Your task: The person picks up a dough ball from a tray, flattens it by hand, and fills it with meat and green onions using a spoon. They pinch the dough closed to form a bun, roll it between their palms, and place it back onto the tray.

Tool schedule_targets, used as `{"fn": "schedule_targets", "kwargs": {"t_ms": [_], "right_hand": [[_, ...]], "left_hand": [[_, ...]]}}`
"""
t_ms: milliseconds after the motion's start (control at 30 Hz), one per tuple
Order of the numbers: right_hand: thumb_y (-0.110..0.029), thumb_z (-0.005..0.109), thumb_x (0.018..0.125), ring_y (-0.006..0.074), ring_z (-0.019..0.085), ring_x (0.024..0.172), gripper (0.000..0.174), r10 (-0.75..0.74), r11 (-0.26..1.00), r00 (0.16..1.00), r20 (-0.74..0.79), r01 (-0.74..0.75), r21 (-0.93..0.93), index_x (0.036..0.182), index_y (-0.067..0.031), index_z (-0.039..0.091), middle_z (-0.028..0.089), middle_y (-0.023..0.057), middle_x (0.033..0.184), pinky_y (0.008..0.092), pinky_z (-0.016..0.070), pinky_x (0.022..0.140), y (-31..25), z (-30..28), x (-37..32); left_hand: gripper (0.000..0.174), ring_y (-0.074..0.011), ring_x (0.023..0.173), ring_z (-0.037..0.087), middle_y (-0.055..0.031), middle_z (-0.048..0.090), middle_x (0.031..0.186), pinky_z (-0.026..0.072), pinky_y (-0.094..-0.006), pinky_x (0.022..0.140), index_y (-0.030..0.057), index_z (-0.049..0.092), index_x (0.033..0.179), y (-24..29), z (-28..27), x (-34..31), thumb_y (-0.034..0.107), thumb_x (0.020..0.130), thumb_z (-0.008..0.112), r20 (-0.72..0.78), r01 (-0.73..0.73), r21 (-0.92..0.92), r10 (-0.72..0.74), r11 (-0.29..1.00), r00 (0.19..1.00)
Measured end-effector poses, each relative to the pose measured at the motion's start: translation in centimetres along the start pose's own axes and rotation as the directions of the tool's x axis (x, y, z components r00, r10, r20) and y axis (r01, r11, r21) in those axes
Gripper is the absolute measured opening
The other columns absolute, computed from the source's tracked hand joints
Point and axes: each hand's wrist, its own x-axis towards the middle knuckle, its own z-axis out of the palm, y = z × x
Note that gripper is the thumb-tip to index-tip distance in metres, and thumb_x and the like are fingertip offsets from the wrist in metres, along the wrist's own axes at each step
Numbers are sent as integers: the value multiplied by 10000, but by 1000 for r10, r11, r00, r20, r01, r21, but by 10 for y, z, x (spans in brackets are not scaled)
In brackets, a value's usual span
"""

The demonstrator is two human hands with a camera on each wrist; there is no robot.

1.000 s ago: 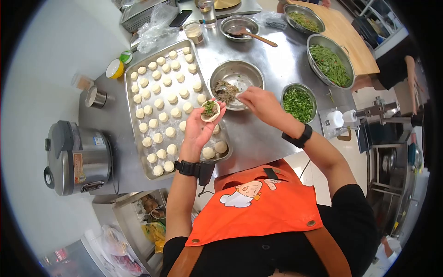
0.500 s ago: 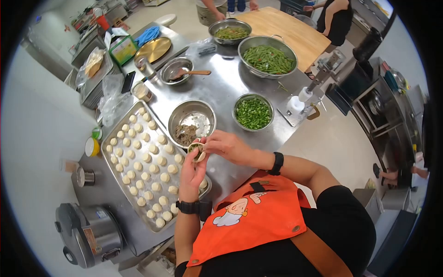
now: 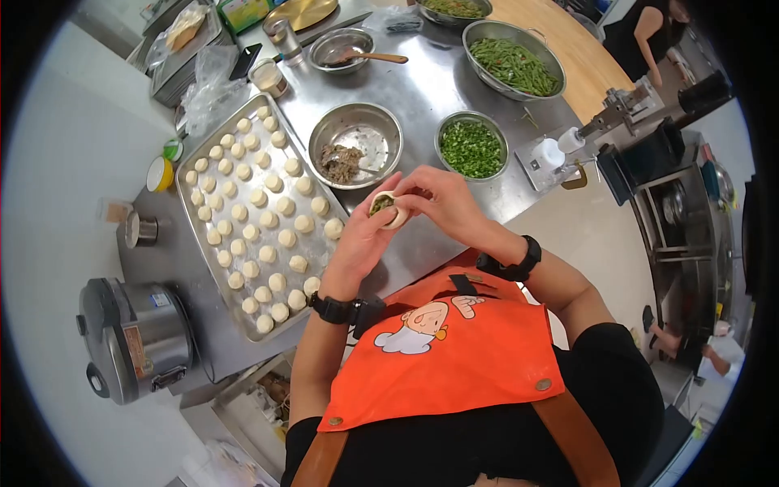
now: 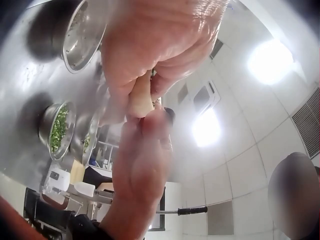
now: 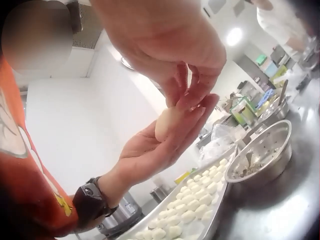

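Note:
A round dough wrapper with dark green filling (image 3: 388,208) lies in my left hand (image 3: 367,230), whose fingers cup it from below. My right hand (image 3: 430,199) pinches the wrapper's edge from the right. Seen from the right wrist, the pale dumpling (image 5: 169,123) sits on the left palm (image 5: 150,150) with the right fingertips (image 5: 187,97) closed on its top. The left wrist view is blurred, showing the dough (image 4: 142,97) squeezed between both hands. Just beyond the hands stands a steel bowl of filling (image 3: 355,146) with a utensil in it.
A metal tray (image 3: 188,215) of several dough balls (image 3: 260,197) lies to the left on the steel table (image 3: 422,89). Bowls of chopped greens (image 3: 472,147) and green beans (image 3: 513,65) stand behind. A rice cooker (image 3: 134,337) sits at the near left corner. Another person (image 3: 645,28) stands far right.
My right hand left the filling bowl and came to the wrapper in my left hand, which now folds around the filling. My head view shifted.

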Motion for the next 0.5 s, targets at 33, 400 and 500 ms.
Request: {"fn": "schedule_targets", "kwargs": {"t_ms": [33, 400, 500], "right_hand": [[-76, 672, 823, 131, 638, 710, 127, 36, 999, 999, 28, -35, -38, 922, 1, 651, 625, 75, 829, 264, 521, 625, 5, 0, 0], [-77, 657, 792, 250, 620, 757, 169, -259, 899, 943, 210, 314, -306, 950, -47, 605, 588, 100, 881, 330, 512, 630, -11, -5, -6], [-91, 649, 785, 258, 609, 750, 183, -304, 902, 937, 174, 341, -266, 955, -54, 590, 578, 100, 878, 341, 510, 623, 9, 4, -9]], "left_hand": [[565, -214, 1183, 513, -132, 501, 1285, 399, -380, 1052, -44, 297, 1410, -1, -3, 1, -20, 878, 487, 7, 6, 4, -6, 1000, 1000], [458, -237, 1160, 535, -166, 510, 1275, 431, -393, 1028, -68, 376, 1355, 20, 4, -11, 18, 908, 425, 79, 157, 123, -168, 980, 983], [434, -239, 1148, 541, -153, 518, 1271, 443, -391, 1007, -72, 414, 1326, 19, -4, -2, 37, 908, 462, 2, 166, 129, -168, 978, 986]]}}
